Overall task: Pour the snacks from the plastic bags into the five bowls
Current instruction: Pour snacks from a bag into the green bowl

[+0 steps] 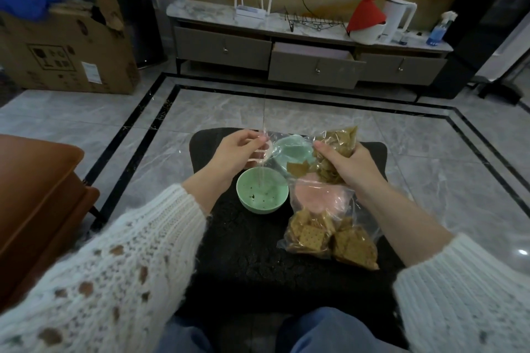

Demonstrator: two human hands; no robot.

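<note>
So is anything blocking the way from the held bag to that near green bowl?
Nothing visible does. The green bowl sits open below the bag of chips, held by the left hand and the right hand.

No legible text anywhere

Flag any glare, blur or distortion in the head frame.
Head view: dim indoor light; wide-angle bending at the edges; glare spot on the floor tiles at right; clear plastic bag hard to see over the bowls; near sleeves soft; cracker bag reasonably sharp.
</note>
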